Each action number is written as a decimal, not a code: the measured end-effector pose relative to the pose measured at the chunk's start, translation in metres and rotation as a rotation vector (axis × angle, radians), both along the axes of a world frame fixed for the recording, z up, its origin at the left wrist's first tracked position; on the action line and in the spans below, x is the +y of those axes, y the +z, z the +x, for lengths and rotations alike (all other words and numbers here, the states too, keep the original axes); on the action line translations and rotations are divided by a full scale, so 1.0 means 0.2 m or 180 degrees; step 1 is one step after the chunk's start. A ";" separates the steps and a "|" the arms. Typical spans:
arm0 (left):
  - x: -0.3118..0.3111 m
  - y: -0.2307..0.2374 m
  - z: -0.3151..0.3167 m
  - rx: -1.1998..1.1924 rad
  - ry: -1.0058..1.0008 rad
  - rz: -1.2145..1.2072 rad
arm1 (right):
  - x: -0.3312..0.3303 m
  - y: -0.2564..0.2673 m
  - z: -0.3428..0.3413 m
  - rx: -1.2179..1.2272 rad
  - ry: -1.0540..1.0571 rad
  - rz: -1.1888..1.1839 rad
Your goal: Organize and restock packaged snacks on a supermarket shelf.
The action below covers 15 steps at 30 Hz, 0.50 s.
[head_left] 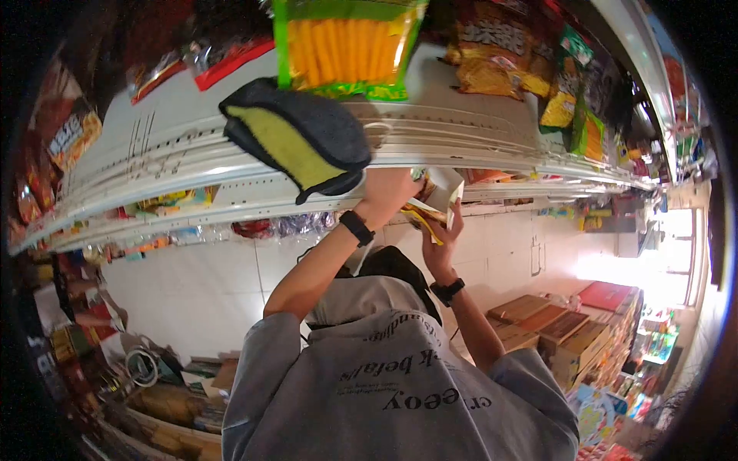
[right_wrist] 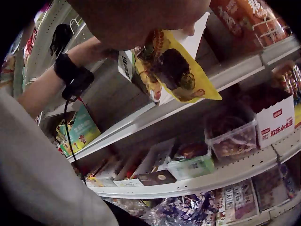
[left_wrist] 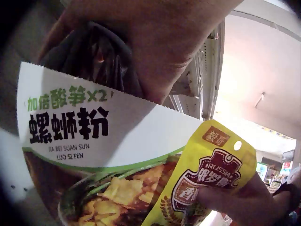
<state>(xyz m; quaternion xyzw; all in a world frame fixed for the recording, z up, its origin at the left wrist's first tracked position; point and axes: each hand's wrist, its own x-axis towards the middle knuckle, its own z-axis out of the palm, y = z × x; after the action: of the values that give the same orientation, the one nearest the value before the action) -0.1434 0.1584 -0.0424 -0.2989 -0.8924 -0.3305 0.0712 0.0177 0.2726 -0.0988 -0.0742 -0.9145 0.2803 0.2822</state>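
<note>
My right hand [head_left: 446, 230] holds a printed rice noodle box [left_wrist: 80, 150] together with a yellow snack packet [left_wrist: 207, 174], its thumb lying across the packet's front. In the right wrist view, the packet [right_wrist: 188, 80] shows its pictured side beside the box's edge [right_wrist: 124, 70]. The box's top is open toward my left hand [head_left: 392, 190], and dark folded material [left_wrist: 101, 56] shows at its mouth. That left hand is right at the opening, its palm side arching over it in the left wrist view. Its fingertips are hidden; I cannot tell what they grip.
White shelving [head_left: 477, 142] crosses in front, with a bag of orange sticks [head_left: 350, 50] and a dark padded item with a yellow-green band [head_left: 296, 138] close above the hands. Lower shelves hold a clear tub [right_wrist: 230, 132] and several boxes. Brown cartons [head_left: 565, 330] are stacked at right.
</note>
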 end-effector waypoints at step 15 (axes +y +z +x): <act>-0.17 -0.12 -0.22 0.0135 -0.0899 -0.1149 | -0.28 -0.17 -0.10 -0.0873 0.0948 -0.1291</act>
<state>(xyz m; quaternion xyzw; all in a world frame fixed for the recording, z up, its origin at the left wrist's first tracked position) -0.1865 0.1251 -0.0665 -0.4356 -0.8847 -0.1658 -0.0116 -0.0016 0.2172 -0.1326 -0.0313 -0.8702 0.4832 0.0911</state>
